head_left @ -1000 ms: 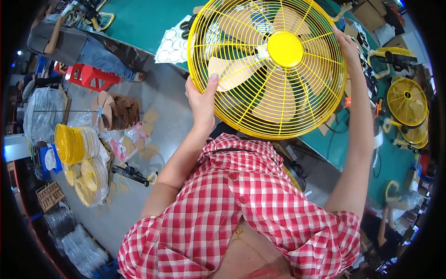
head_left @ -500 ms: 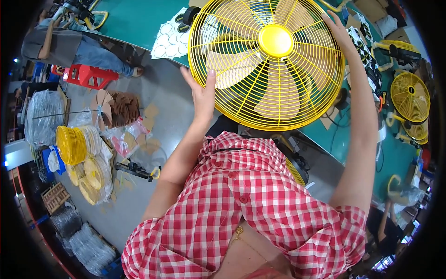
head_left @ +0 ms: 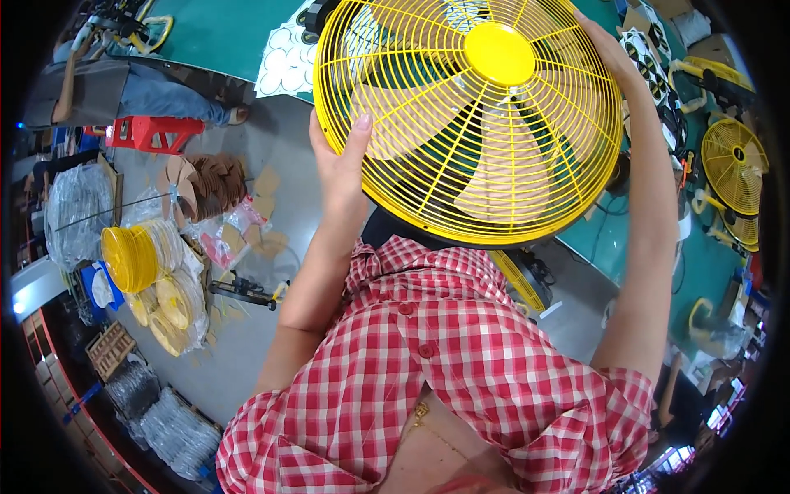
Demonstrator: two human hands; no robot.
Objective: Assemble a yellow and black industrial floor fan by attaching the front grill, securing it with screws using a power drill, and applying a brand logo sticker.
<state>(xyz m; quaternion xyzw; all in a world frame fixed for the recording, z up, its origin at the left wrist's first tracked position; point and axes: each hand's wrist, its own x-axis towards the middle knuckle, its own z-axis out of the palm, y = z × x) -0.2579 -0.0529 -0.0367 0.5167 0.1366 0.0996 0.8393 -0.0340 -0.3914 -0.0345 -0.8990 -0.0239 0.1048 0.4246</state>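
A large round fan (head_left: pixel 499 53) with a yellow wire cage, a solid yellow hub cap and pale blades fills the upper middle, in front of my chest. My left hand (head_left: pixel 339 165) grips its left rim, the thumb over the front wires and the fingers behind the edge. On the upper right rim rests my right hand (head_left: pixel 613 62), its fingers curled round the cage edge and partly hidden. A dark knob (head_left: pixel 317 16) sticks out at the fan's upper left side. The lower rim shows a black band beneath the yellow ring.
A green worktable (head_left: pixel 222 41) runs behind the fan, with a sheet of round stickers (head_left: pixel 288 62) on it. Another yellow fan (head_left: pixel 735 156) stands at the right. Stacked yellow cage rings (head_left: pixel 127 259) and brown blades (head_left: pixel 218 185) lie left. A person (head_left: pixel 90 95) is near a red stool (head_left: pixel 156 132).
The fan has tilted and come slightly nearer, so it looks larger and its black lower band shows. My left hand has moved left with the rim and now wraps it more closely.
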